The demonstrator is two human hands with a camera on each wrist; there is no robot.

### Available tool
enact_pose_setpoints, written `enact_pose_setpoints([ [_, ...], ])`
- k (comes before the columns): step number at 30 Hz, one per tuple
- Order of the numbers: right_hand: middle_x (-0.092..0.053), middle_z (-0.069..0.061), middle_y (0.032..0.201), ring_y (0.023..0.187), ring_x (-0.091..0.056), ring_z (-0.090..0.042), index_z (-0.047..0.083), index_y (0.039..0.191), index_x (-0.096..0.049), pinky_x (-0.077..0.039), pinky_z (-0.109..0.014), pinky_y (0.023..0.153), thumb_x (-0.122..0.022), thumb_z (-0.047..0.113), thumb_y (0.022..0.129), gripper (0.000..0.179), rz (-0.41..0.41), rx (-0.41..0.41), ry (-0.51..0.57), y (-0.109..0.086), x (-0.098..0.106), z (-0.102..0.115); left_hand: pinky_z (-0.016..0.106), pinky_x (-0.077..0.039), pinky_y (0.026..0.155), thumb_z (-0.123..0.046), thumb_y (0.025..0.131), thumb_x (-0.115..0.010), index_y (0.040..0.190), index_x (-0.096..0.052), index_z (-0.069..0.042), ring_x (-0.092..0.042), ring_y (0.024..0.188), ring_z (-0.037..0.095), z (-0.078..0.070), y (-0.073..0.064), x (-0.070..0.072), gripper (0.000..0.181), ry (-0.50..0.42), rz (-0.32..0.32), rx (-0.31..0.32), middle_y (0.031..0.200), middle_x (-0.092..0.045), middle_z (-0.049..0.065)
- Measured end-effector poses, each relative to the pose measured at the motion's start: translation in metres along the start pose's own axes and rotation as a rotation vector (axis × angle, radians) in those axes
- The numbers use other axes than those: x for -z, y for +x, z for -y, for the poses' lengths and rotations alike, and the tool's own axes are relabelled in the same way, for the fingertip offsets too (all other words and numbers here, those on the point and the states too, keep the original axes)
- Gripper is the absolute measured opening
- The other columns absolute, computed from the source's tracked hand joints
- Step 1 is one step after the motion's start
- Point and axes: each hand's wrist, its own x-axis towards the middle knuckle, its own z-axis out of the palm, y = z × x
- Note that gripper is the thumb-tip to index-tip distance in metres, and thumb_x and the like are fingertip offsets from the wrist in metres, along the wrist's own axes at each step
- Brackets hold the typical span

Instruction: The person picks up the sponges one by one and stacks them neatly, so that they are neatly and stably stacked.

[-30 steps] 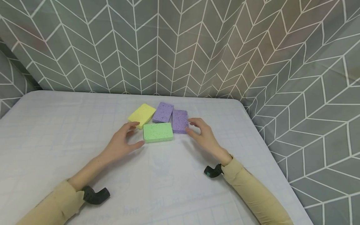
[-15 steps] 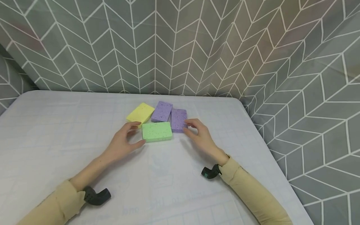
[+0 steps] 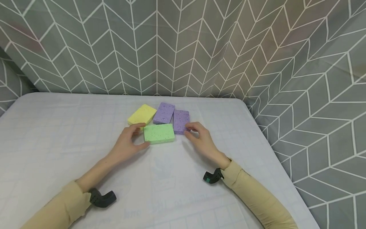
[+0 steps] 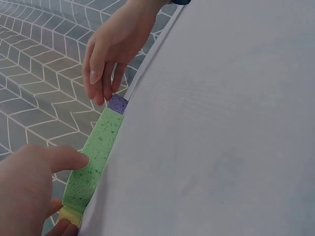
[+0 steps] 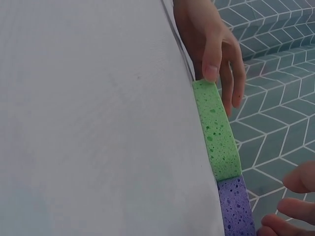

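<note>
- Since the earlier frame both my hands have drawn in slightly: my left hand [image 3: 124, 144] towards a green, pitted, rectangular sponge [image 3: 159, 133], my right hand [image 3: 205, 143] over the side of a purple, pitted, rectangular sponge [image 3: 181, 119].
- Beyond my hands hangs a grey fabric curtain with white chevron lines [image 3: 183, 47].
- Beneath them is a white-covered table [image 3: 160, 184].
- My left thumb and fingers stand parted around the green sponge's left end; whether they press it, I can't tell.
- My right ones are parted too, with no grip that I can see.
- The green sponge lies between my hands; a second purple, rectangular sponge [image 3: 164, 111] sits beyond it, and a yellow, rectangular sponge [image 3: 142, 114] by my left fingertips.
- I reckon an uneven push could twist the green sponge, and my left fingers might catch the yellow one, being so near.
</note>
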Motion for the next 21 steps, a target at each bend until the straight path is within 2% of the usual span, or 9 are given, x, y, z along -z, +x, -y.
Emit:
enact_pose_setpoints([
  [5,-0.066,-0.011,0.116,0.109,-0.063,-0.025,0.001,0.118,-0.066,-0.05,-0.038,0.104,-0.065,0.009,0.096,0.023,-0.032,-0.001,0.02,-0.002,-0.003,-0.002,0.045,-0.045,0.094,-0.022,0.08,-0.083,0.145,-0.047,-0.011,-0.045,0.113,0.03,0.001,0.003,-0.004,0.075,0.06,0.014,0.01,0.118,-0.055,0.014],
  [11,-0.067,-0.01,0.115,0.108,-0.062,-0.025,0.003,0.117,-0.067,-0.05,-0.04,0.102,-0.064,0.009,0.096,0.022,-0.059,-0.022,0.059,-0.005,-0.008,0.0,0.044,-0.045,0.092,-0.022,0.081,-0.082,0.145,-0.046,-0.011,-0.04,0.112,0.027,0.003,0.003,-0.007,0.075,0.102,0.009,-0.001,0.122,-0.055,0.011],
  [17,-0.067,-0.014,0.119,0.11,-0.062,-0.029,0.002,0.12,-0.066,-0.049,-0.046,0.104,-0.064,0.008,0.097,0.024,-0.066,-0.038,0.093,-0.007,-0.012,0.001,0.046,-0.046,0.094,-0.019,0.079,-0.084,0.142,-0.05,-0.01,-0.041,0.114,0.028,0.004,0.001,-0.007,0.073,0.078,-0.025,-0.034,0.122,-0.051,0.013],
  [21,-0.066,-0.02,0.12,0.111,-0.061,-0.036,-0.004,0.122,-0.064,-0.048,-0.051,0.104,-0.063,0.003,0.096,0.026,-0.061,-0.041,0.106,-0.008,-0.013,0.004,0.052,-0.045,0.099,-0.017,0.077,-0.086,0.142,-0.05,-0.012,-0.043,0.118,0.031,0.002,0.0,-0.006,0.075,0.023,-0.039,-0.029,0.129,-0.046,0.016],
])
